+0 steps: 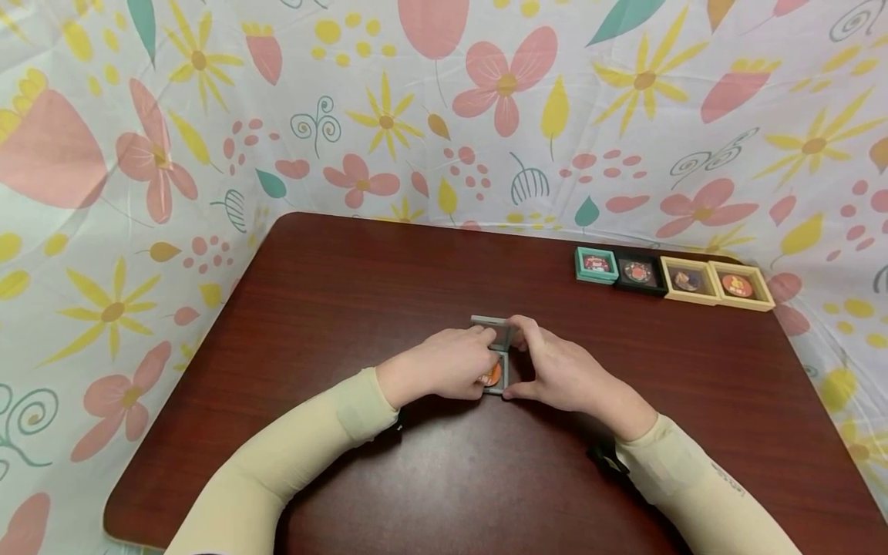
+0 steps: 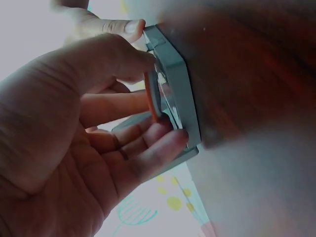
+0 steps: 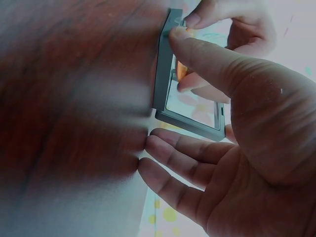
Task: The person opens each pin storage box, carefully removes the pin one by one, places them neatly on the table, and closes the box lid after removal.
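Observation:
A small grey hinged display case (image 1: 489,319) lies on the table between both hands, its framed lid raised at the far side with a clear window (image 3: 190,106). An orange round disc (image 1: 496,375), like a badge or coin, sits tilted at the case's base. My left hand (image 1: 454,362) reaches over the case from the left; in the left wrist view its thumb and fingers pinch the disc (image 2: 150,98) by its edges. From the right, my right hand (image 1: 565,370) holds the case, thumb at the near corner of the base and index finger at the lid. Fingers partly hide the disc's face.
At the table's back right stand several square display cases in a row: a teal one (image 1: 581,275), a black one (image 1: 648,289) and two yellow ones (image 1: 714,299), each with a round piece inside. A flowered cloth (image 1: 416,169) hangs behind the brown table (image 1: 361,285).

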### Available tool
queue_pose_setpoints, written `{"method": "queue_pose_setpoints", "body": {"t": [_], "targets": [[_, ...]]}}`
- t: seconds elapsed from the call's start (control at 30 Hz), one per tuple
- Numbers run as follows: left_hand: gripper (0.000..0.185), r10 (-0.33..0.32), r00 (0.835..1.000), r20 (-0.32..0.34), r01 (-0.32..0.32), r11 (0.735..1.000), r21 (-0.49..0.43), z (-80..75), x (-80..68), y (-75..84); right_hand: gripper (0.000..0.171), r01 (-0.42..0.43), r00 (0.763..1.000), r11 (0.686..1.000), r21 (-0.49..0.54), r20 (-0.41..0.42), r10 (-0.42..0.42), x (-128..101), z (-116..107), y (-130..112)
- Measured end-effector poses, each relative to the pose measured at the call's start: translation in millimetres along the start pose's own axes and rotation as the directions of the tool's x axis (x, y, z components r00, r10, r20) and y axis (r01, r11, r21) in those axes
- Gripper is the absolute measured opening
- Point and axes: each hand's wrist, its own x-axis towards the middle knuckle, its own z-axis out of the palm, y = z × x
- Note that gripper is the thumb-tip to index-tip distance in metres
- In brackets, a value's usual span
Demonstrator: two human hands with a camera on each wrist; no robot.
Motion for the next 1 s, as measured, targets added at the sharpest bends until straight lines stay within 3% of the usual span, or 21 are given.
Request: {"method": "queue_pose_setpoints", "body": {"t": [0.2,0.33,0.47,0.6,0.8,1.0], "targets": [[0.02,0.015,1.0,0.001,-0.015,0.996,-0.087,-2.4,-15.4,-11.9,0.112,-0.009,1.0,1.0,0.009,0.018,0.009,1,4,-4],[0.021,0.011,0.999,-0.041,-0.017,0.991,-0.131,-5.3,-29.6,-27.7,0.111,-0.024,1.0,1.0,0.006,0.015,0.024,2,4,-5],[0.021,-0.043,0.995,-0.095,0.026,0.986,-0.165,-7.0,-46.2,-52.5,0.111,-0.028,1.0,1.0,-0.004,0.008,0.028,2,1,-4],[0.023,-0.134,0.984,-0.118,0.11,0.975,-0.193,-7.5,-62.5,-87.8,0.11,-0.026,1.0,1.0,-0.005,0.01,0.026,1,0,-4],[0.026,-0.272,0.955,-0.119,0.25,0.952,-0.175,-9.2,-79.6,-147.6,0.11,-0.029,0.999,1.0,-0.007,0.013,0.029,1,0,-2],[0.031,-0.423,0.9,-0.106,0.407,0.902,-0.145,-7.9,-98.8,-201.2,0.109,-0.016,1.0,1.0,-0.015,0.007,0.016,2,0,-1]]}}
